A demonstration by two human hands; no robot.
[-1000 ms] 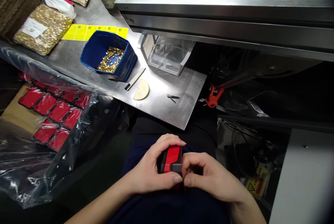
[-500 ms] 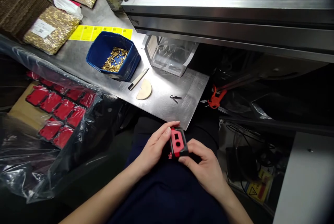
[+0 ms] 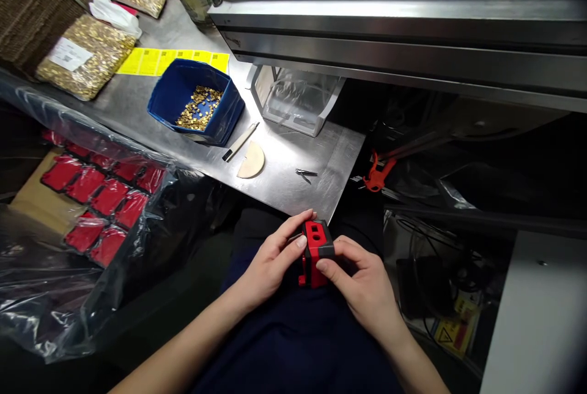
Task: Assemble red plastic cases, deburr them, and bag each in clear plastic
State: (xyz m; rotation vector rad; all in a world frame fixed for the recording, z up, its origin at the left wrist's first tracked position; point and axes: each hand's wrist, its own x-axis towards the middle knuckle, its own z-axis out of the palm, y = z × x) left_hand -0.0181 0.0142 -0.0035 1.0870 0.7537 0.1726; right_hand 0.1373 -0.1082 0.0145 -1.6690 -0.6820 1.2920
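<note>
Far left, 9 o'clock of view: cardboard box (image 3: 34, 204) under clear plastic film, holding rows of red pieces (image 3: 98, 198). At 11 o'clock, on the steel bench (image 3: 321, 155): two bags of brass bits (image 3: 85, 57), a strip of yellow labels (image 3: 174, 60), a blue bin (image 3: 195, 100) part-filled with the same brass bits. Toward centre: a slim cutter (image 3: 241, 142), a half-round tan disc (image 3: 251, 161) touching its near end, a clear plastic housing (image 3: 296, 97), tweezers (image 3: 305, 172) near the bench edge.

Left hand (image 3: 270, 262): fingers curled, thumb and forefinger tips pressed on the left side of the red-and-black part (image 3: 314, 250). The part sits at this hand's 3 o'clock, over the lap, just below the bench corner.

Part: red body, black band across the upper half, long axis running about 12 to 6 o'clock and tipped slightly. Upper face shows one rectangular and one round opening. Lower end partly hidden.

Right hand (image 3: 367, 281): closed on the part from its 4 o'clock, thumb tip on the black band, other fingers wrapped behind. Both hands equally near, both in contact.

Right, 3 o'clock: an orange clamp (image 3: 378, 174) off the bench.
</note>
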